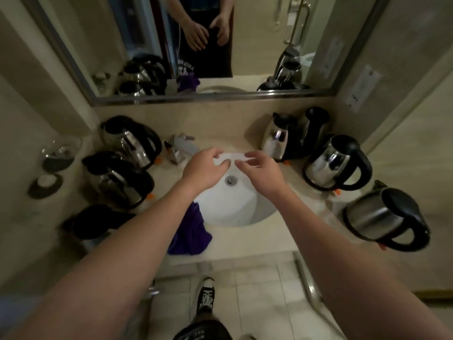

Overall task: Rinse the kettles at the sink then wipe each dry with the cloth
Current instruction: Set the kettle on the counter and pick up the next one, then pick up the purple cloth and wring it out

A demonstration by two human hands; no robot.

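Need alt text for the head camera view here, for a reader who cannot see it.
Seen from above, a person's left hand and right hand hover empty over a white sink, fingers loosely curled. Steel kettles with black handles stand on the counter either side, and a purple cloth drapes over the sink's near rim below a mirror.

both bare forearms reach forward, left hand and right hand close together (fingers loosely curled).
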